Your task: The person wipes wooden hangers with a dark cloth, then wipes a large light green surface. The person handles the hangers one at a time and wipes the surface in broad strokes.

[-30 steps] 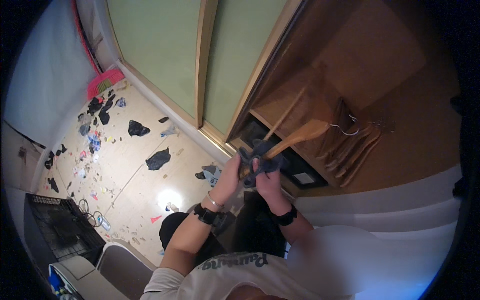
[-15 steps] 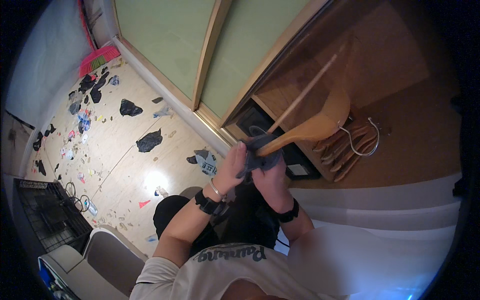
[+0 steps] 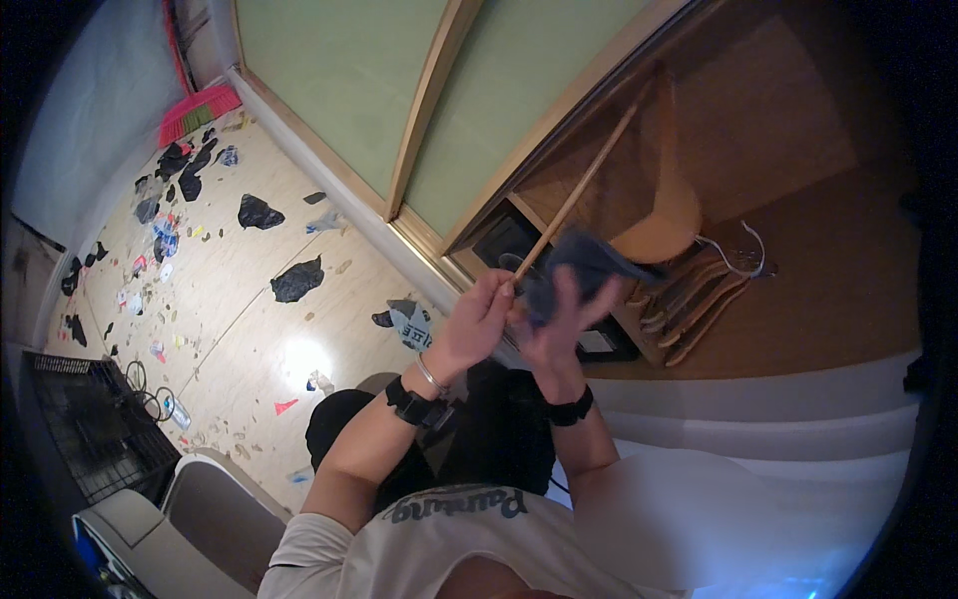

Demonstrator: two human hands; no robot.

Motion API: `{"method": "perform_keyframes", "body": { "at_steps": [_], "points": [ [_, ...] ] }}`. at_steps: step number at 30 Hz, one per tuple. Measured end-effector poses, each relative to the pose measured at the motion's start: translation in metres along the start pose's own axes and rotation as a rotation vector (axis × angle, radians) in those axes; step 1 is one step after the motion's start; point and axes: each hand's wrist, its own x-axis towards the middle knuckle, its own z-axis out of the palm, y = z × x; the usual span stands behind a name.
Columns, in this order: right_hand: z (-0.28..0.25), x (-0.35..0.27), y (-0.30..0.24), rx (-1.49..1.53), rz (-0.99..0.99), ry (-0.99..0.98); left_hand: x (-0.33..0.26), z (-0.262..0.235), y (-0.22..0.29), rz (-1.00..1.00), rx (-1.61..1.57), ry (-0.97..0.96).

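A wooden clothes hanger [image 3: 667,220] with a round crossbar and metal hook is held over the brown wooden surface. My left hand [image 3: 473,321] is closed around the near end of its crossbar. A dark grey cloth [image 3: 579,268] lies against the hanger's near arm and hides part of it. My right hand [image 3: 555,334] holds the cloth there, fingers stretched along it and blurred by motion. Several other wooden hangers [image 3: 699,304] lie together on the wooden surface, just beyond the held one.
Sliding doors with pale green panels [image 3: 339,90] stand at the far side. Torn black plastic scraps [image 3: 297,281] and other litter cover the floor [image 3: 235,290] at left. A pink broom [image 3: 200,112] leans at the far left. A black wire crate [image 3: 95,424] stands at near left.
The cloth and my right hand have moved right along the hanger's arm. My left hand has left the cloth and now grips the crossbar's end. The hanger has tilted.
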Motion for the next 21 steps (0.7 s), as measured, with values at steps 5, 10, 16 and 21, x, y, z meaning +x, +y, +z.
{"method": "perform_keyframes", "body": {
  "at_steps": [5, 10, 16, 21],
  "points": [
    [-0.025, -0.012, -0.011, -0.264, -0.288, -0.644, 0.001, -0.003, -0.012, 0.224, -0.053, 0.070],
    [-0.038, 0.016, 0.027, -0.575, -0.144, -0.438, 0.000, -0.004, 0.005, -0.072, 0.002, -0.018],
    [-0.033, -0.001, 0.015, -0.551, -0.202, -0.480, 0.001, -0.009, 0.004, -0.255, -0.147, -0.040],
    [-0.025, -0.024, 0.001, -0.261, -0.307, -0.822, 0.007, -0.008, -0.045, -0.002, -0.178, -0.019]
  ]
}}
